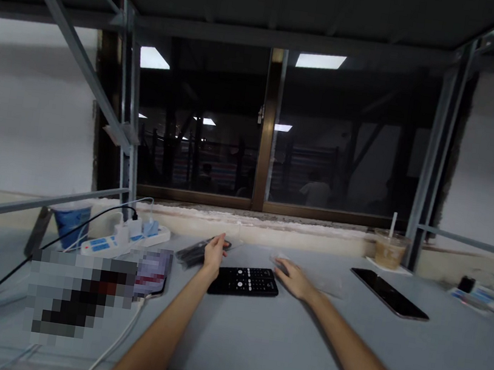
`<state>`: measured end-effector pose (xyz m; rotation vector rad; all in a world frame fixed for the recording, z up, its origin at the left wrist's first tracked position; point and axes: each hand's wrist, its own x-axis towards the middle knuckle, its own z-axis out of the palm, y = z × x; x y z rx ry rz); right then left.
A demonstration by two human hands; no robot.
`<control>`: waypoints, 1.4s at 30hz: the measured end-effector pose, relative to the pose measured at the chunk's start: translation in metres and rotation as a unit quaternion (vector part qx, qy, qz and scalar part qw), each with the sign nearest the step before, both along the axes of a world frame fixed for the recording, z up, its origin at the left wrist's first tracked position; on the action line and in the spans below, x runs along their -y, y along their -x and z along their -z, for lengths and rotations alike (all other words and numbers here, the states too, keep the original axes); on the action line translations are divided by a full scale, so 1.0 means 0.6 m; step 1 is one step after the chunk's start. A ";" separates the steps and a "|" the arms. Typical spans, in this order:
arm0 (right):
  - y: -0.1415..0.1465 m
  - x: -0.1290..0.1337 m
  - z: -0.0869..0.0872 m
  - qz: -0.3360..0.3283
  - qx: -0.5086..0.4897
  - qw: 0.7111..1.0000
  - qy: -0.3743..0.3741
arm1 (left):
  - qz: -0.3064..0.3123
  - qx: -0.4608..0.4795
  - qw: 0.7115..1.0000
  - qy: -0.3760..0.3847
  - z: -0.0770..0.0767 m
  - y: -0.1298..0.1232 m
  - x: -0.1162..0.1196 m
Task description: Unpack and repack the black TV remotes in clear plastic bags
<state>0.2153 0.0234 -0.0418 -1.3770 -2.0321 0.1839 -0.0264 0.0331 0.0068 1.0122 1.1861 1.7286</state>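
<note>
Two black remote controls [243, 280] with white and grey buttons lie side by side on the desk between my hands. My left hand [215, 252] is just beyond their left end, its fingers drawn together. Behind and beside it is a dark, long item [194, 253] that looks wrapped in clear plastic; the hand hides part of it, and what the fingers grip is not clear. To the right of the remotes, my right hand [293, 279] lies low with its fingers stretched out over a clear plastic bag [325, 280].
A phone [390, 294] and an iced drink cup [389, 251] stand to the right. On the left are a white power strip [126, 243], cables, a blue cup [71, 226] and a phone [152, 276], partly pixelated. Metal frame posts rise at both sides.
</note>
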 end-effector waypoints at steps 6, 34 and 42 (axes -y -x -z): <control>-0.002 -0.016 0.000 0.064 -0.202 0.976 -0.056 | 0.006 -0.020 1.000 -0.024 0.008 0.006 -0.004; 0.029 0.018 -0.046 0.094 -0.440 0.892 -0.055 | -0.008 -0.081 0.997 -0.009 0.000 -0.002 0.005; 0.035 0.019 -0.048 0.093 -0.432 0.896 -0.051 | -0.017 -0.093 0.995 -0.014 -0.004 -0.004 0.010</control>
